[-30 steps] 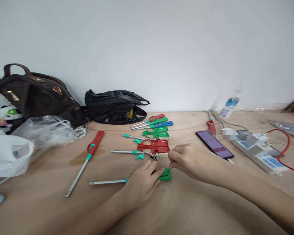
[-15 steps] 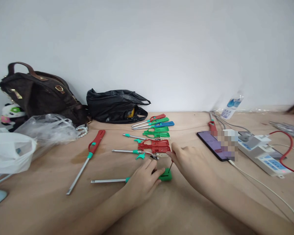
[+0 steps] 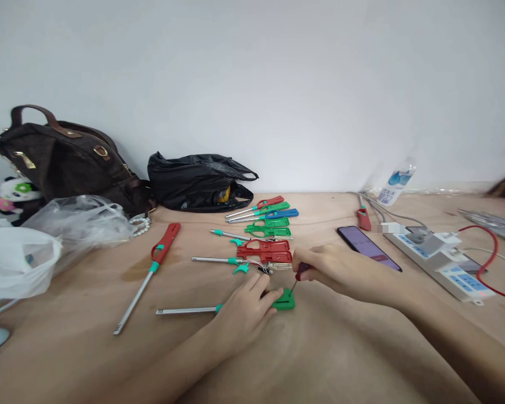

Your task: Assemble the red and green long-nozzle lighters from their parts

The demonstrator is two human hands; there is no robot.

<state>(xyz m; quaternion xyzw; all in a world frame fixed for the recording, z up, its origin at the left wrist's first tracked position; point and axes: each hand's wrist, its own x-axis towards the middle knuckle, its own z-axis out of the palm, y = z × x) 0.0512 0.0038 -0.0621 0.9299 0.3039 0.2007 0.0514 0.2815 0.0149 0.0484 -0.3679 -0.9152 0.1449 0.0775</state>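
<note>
My left hand [image 3: 246, 306] is closed over the handle of a green long-necked lighter [image 3: 285, 300], pressing it to the table with the metal tube pointing left. In my right hand [image 3: 328, 269] is a screwdriver [image 3: 303, 271] with a dark red handle. Its thin tip meets the end of the green handle at a slant. Just beyond lie an opened red lighter casing [image 3: 265, 251] and an opened green casing [image 3: 269, 226], with tubes, teal triggers and small inner parts beside them. A whole red lighter [image 3: 167, 244] lies to the left.
Further back are several more lighters [image 3: 280, 214] and a black plastic bag [image 3: 197, 179]. A dark backpack [image 3: 76, 163] and clear plastic bags [image 3: 88, 219] stand left. Right are a phone [image 3: 368, 247], a power strip [image 3: 458, 280] with cables and a tilted bottle [image 3: 398, 182].
My right hand has turned and tilted the screwdriver further right, so its handle now shows. My left hand and the green lighter have stayed put.
</note>
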